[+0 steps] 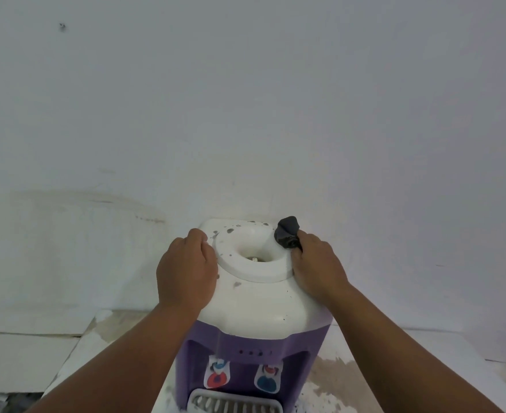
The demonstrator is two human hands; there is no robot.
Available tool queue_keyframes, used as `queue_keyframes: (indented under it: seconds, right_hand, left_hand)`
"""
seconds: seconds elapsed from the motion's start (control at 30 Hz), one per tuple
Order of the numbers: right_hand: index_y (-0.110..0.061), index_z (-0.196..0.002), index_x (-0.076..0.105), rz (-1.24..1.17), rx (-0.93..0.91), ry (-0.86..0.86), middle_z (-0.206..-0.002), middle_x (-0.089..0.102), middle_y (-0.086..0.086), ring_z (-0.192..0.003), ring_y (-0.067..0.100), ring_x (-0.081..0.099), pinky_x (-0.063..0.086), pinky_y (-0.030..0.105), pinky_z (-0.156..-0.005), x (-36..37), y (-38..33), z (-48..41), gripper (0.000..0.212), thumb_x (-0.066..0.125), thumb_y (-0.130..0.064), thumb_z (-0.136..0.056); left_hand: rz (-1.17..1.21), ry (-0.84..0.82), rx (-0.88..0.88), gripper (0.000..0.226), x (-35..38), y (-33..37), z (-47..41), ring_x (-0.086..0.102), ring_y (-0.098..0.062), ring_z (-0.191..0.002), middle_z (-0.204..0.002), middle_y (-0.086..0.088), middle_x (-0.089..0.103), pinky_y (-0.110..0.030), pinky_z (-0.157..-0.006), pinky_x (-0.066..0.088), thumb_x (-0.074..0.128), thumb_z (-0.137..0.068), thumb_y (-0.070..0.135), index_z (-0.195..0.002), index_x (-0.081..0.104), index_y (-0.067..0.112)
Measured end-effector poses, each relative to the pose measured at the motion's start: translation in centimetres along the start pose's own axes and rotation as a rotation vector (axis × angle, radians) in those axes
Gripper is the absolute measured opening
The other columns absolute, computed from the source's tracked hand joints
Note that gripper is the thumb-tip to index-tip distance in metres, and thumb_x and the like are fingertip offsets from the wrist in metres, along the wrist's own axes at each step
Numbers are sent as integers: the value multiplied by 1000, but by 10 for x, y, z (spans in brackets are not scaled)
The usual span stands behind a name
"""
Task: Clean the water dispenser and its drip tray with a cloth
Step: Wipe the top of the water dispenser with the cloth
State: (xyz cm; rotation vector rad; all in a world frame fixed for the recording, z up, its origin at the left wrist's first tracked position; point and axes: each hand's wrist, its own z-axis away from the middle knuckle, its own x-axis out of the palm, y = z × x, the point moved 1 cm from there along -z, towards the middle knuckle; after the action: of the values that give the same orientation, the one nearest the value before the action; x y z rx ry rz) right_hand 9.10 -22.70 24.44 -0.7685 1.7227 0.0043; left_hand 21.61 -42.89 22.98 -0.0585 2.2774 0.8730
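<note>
A purple water dispenser (254, 296) with a white, spotted top stands on a worn surface against the wall. Its round bottle socket (253, 257) is open in the middle of the top. My right hand (316, 268) grips a dark grey cloth (287, 235) and rests on the right rear of the top, the cloth against the socket ring. My left hand (186, 269) lies curled over the top's left edge, holding nothing else. Below, the red tap (217, 375), the blue tap (268, 378) and the grey slotted drip tray (235, 403) show at the frame's bottom.
A white wall (245, 99) rises directly behind the dispenser, stained low at the left. The dispenser sits on a scuffed white stand (344, 380) with peeling paint. A pale ledge (28, 344) runs along the left.
</note>
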Motion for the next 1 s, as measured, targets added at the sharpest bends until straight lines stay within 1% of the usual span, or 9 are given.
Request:
queue_keyframes:
  seconds: [0.13, 0.27, 0.33, 0.43, 0.57, 0.7, 0.77, 0.9, 1.0]
  right_hand:
    - [-26, -125, 51, -127, -5, -16, -115, 53, -7, -112, 20, 46, 41, 35, -87, 1, 7, 14, 32, 36, -39, -100]
    - [-30, -132, 47, -147, -11, -45, -127, 49, -10, -122, 20, 41, 39, 35, -90, 1, 14, 24, 42, 35, -51, -97]
    - [-31, -136, 45, -146, -12, -53, -133, 47, -11, -125, 19, 40, 39, 35, -92, -1, 16, 29, 47, 34, -55, -96]
    - [-30, -128, 49, -165, -15, -115, -126, 49, -8, -121, 20, 45, 43, 42, -98, -4, 17, 27, 48, 32, -60, -94]
    - [-31, -132, 48, -206, -1, -293, -119, 50, -2, -116, 22, 50, 39, 42, -100, -9, 2, 6, 48, 30, -59, -98]
    - [-32, -147, 38, -200, 48, -371, -145, 42, 9, -133, 30, 39, 31, 43, -107, -11, -6, -23, 53, 27, -57, -101]
    - [-22, -153, 31, -199, 23, -410, -158, 28, 11, -145, 31, 25, 22, 49, -117, -5, -23, -36, 58, 28, -53, -103]
    - [-15, -152, 34, -114, -39, -434, -159, 28, 13, -146, 32, 24, 19, 47, -118, 8, -55, -55, 57, 30, -48, -105]
    - [-16, -149, 38, -118, -62, -436, -156, 34, 12, -143, 29, 30, 24, 42, -114, 10, -54, -61, 51, 29, -42, -106]
  left_hand:
    - [-83, -47, 41, 22, -4, 2, 0, 57, -26, -69, -75, -3, 59, -40, -63, 53, 41, -100, 27, -93, 58, 15]
    - [-83, -110, 104, 19, -8, -7, 4, 58, -24, -71, -77, -1, 60, -36, -62, 51, 43, -98, 28, -96, 58, 17]
    - [-70, -182, 104, 20, -11, -10, 6, 60, -22, -78, -89, -1, 65, -35, -70, 53, 47, -97, 33, -107, 59, 20]
    - [-12, -351, 44, 39, -18, -18, 5, 61, -18, -96, -122, 3, 65, -34, -85, 52, 52, -95, 47, -130, 50, 29]
    - [52, -645, 32, 83, -31, -44, 11, 54, -18, -121, -152, 7, 44, -32, -96, 47, 59, -86, 65, -154, 19, 38]
    - [128, -833, 27, 101, -33, -31, 11, 38, -22, -141, -165, 7, 22, -40, -113, 39, 62, -87, 63, -158, -5, 38]
    - [107, -854, 23, 100, -37, -24, 10, 29, -25, -147, -167, 5, 12, -45, -118, 32, 59, -91, 59, -157, -11, 35]
    - [-1, -854, -1, 96, -42, -18, 15, -4, -31, -154, -169, 2, -6, -50, -123, 5, 52, -96, 58, -157, -17, 30]
    - [-26, -796, 0, 95, -42, -15, 20, -3, -26, -154, -169, -1, -3, -44, -122, -1, 52, -98, 53, -157, -18, 26]
